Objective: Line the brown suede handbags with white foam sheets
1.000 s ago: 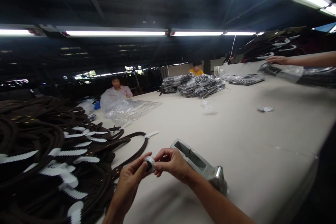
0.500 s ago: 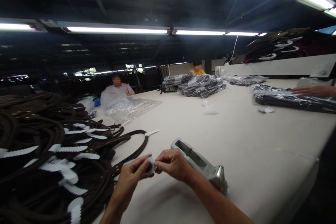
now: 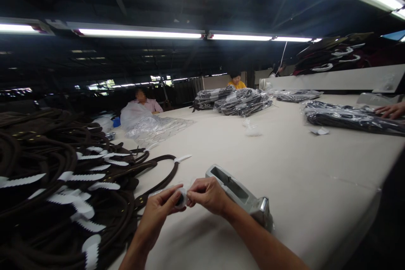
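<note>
A small white roll with a dark centre (image 3: 181, 200) sits between the fingers and thumb of my left hand (image 3: 162, 207). My right hand (image 3: 207, 196) pinches at the roll's right edge; whether it holds a loose end is too small to tell. Just beyond my right wrist, a grey tape dispenser (image 3: 236, 190) with an open hollow body and a shiny metal end lies on the pale table (image 3: 300, 168). A dark looped handle with a white tag (image 3: 172, 164) reaches in behind my left hand.
Dark strapped items with white serrated tags (image 3: 79, 202) are heaped at the left. Plastic-wrapped bundles (image 3: 242, 102) lie at the back, another (image 3: 348, 116) at the right under a person's hand (image 3: 392, 111). A person in pink (image 3: 153, 105) is behind clear plastic sheets (image 3: 158, 128).
The other person's hand at the right has moved rightward along the wrapped bundle. My hands and the roll stay in nearly the same place.
</note>
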`<state>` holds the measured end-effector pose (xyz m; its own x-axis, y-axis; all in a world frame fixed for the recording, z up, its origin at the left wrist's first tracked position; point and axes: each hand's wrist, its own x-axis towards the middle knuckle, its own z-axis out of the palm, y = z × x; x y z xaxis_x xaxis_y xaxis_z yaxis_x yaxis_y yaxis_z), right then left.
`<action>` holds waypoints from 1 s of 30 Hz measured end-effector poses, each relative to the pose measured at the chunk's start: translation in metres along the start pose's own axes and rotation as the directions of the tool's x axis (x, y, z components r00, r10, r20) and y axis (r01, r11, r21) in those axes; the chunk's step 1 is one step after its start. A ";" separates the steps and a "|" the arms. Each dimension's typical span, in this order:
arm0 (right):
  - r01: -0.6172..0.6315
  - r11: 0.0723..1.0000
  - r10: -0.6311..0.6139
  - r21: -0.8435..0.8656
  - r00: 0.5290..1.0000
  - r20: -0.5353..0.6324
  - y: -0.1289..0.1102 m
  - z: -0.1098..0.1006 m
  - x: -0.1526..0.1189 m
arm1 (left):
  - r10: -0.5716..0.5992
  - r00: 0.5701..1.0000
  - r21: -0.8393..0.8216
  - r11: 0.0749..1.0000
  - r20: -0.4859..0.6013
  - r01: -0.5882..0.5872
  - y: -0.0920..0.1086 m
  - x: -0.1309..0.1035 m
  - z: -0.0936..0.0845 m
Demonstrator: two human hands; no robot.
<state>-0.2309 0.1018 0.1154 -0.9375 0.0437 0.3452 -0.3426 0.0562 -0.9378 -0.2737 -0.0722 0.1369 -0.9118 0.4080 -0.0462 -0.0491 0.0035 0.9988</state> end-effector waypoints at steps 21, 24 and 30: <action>-0.122 0.982 0.120 0.146 0.992 0.024 -0.001 0.003 0.001 | -0.044 0.999 -0.057 0.997 -0.027 0.042 0.004 -0.002 0.001; -0.122 0.975 0.116 0.185 0.992 0.041 0.000 0.002 0.002 | -0.042 0.999 -0.053 0.998 -0.020 0.041 0.004 -0.002 -0.001; -0.119 0.975 0.109 0.188 0.992 0.065 0.000 0.002 0.002 | -0.039 0.999 -0.055 0.998 -0.034 0.037 0.003 -0.001 -0.001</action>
<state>-0.2325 0.0999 0.1161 -0.9711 -0.0152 0.2382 -0.2339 -0.1376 -0.9625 -0.2729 -0.0736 0.1395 -0.9225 0.3764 -0.0858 -0.1052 -0.0313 0.9940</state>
